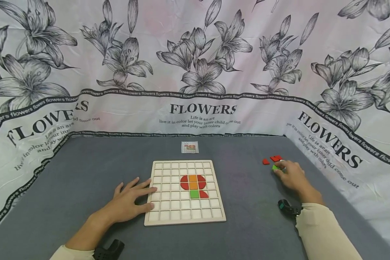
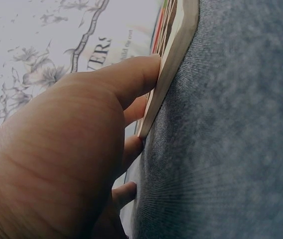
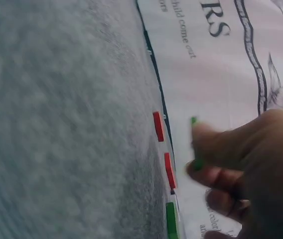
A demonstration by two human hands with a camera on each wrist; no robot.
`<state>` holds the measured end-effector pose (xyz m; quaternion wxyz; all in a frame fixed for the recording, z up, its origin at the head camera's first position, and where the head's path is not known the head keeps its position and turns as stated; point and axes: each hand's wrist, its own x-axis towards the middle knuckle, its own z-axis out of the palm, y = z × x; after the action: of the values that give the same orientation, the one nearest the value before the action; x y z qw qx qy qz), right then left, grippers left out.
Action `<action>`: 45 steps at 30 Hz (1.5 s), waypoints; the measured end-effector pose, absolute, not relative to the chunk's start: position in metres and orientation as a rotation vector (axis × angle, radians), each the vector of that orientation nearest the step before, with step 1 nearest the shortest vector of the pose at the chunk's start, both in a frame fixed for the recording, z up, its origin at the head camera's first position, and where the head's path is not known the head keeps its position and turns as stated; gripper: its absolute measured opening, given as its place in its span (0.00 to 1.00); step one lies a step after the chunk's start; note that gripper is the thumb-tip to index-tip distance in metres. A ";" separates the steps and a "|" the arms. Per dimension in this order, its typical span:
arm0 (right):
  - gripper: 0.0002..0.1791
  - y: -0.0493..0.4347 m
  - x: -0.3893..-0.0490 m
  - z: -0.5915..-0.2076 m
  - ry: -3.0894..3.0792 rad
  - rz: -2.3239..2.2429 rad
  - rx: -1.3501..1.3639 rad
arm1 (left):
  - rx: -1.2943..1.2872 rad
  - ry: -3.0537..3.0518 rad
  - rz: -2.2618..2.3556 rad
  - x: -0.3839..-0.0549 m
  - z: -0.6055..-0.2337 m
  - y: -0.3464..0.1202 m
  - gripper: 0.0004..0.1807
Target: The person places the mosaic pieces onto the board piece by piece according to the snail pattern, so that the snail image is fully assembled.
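Note:
The wooden grid board [image 1: 164,216] lies flat on the grey table, with red, orange and green tiles [image 1: 194,194] set in its right half. My left hand [image 1: 125,204] rests at the board's left edge, fingers spread, thumb and fingertips on the frame. Far to the right, my right hand [image 1: 291,177] pinches a small green tile [image 3: 198,163] between thumb and finger. In the right wrist view that tile is raised off the table and partly covered by the fingertips. Close by lie loose red tiles [image 1: 265,161] and another green tile [image 3: 171,219].
Behind the board lies a small printed card [image 1: 190,147] with a coloured picture on a grid. A white flower-printed cloth [image 1: 201,119] stands along the back and sides of the grey table [image 1: 243,202]. Dark bands [image 1: 289,207] sit at both wrists.

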<state>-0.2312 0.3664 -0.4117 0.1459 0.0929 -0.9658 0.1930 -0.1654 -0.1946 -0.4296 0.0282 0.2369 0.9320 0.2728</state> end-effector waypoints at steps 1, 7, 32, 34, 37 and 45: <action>0.12 0.365 -0.231 -0.410 -2.756 0.566 0.277 | 0.729 2.875 0.842 -0.165 -0.430 -0.194 0.34; 0.13 0.352 -0.229 -0.394 -2.650 0.602 0.361 | 0.725 2.879 0.846 -0.166 -0.432 -0.193 0.33; 0.14 0.242 -0.190 -0.328 -2.273 0.669 0.790 | 0.703 2.880 0.853 -0.165 -0.432 -0.193 0.32; 0.14 0.232 -0.188 -0.328 -2.261 0.689 0.822 | 0.697 2.882 0.851 -0.165 -0.431 -0.193 0.32; 0.14 0.217 -0.185 -0.330 -2.256 0.736 0.859 | 0.704 2.878 0.855 -0.165 -0.431 -0.193 0.32; 0.14 0.176 -0.181 -0.343 -2.269 0.773 1.003 | 0.712 2.867 0.870 -0.165 -0.430 -0.193 0.32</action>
<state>-0.1805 0.1755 -0.3434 0.2680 0.3720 -0.8412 0.2866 -0.1650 -0.1928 -0.4301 0.0308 0.2311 0.9306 0.2823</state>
